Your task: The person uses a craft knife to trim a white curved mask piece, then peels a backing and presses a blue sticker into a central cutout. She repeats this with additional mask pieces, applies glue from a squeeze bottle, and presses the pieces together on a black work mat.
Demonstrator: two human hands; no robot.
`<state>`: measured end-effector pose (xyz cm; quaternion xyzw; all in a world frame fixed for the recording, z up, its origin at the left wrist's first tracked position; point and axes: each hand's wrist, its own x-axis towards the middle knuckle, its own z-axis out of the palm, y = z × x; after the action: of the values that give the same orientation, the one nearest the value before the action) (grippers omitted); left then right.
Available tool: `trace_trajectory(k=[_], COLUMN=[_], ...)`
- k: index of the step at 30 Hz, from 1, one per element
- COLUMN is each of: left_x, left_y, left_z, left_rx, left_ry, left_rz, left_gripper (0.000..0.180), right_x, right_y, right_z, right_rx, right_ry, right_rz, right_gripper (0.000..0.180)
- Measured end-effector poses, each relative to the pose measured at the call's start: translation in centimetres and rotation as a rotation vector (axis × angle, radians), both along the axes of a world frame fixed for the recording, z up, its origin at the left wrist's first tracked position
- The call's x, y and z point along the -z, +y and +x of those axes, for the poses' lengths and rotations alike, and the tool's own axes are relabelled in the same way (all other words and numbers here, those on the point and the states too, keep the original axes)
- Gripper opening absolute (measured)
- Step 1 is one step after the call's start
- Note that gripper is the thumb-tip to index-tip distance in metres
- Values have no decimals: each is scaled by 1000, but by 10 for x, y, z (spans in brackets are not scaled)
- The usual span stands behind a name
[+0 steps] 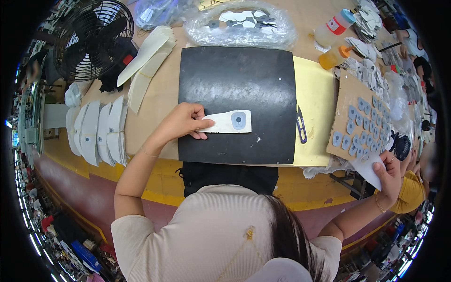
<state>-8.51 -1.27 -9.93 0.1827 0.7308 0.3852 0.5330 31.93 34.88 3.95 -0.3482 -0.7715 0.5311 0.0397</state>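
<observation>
My left hand (185, 121) pinches the left end of a white fabric strip (220, 123) between thumb and fingers. The strip lies on a black mat (235, 75) and bears a blue-grey patch (239, 121) with a dark mark near its right end. At the lower right my right hand (389, 177) grips a white pointed piece of material (367, 170). That piece overlaps the near corner of a cardboard sheet (342, 105) covered with several rows of small blue-grey patches (363, 113).
Thread snips (301, 126) lie on a yellow sheet (312, 94) beside the mat. A black fan (94, 42) and stacked white strips (96, 134) are at left. A plastic bag of cut pieces (239, 28) and two bottles (334, 26) stand behind. A co-worker's yellow sleeve (408, 195) is at right.
</observation>
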Motion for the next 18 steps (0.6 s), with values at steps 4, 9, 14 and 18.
trace_trajectory(k=[4,9,14,18], left_x=[-10,-15,-25,-39], left_y=[-17,-27,-10,2], left_z=[-2,5,16,19], left_rx=[-38,-157,-351,-479], left_ry=[152,131,-165,-505], left_rz=[-52,209,599,735], left_gripper=[33,29,21,16], right_x=[9,34,53,67], right_y=[-16,-70,-94,-108], right_z=[-9,-73,-121,-164], right_rx=[-181,-314,-373,-390], right_ry=[103,559,323,151], right_rz=[99,156,-106,294], right_gripper=[30,29,25,23])
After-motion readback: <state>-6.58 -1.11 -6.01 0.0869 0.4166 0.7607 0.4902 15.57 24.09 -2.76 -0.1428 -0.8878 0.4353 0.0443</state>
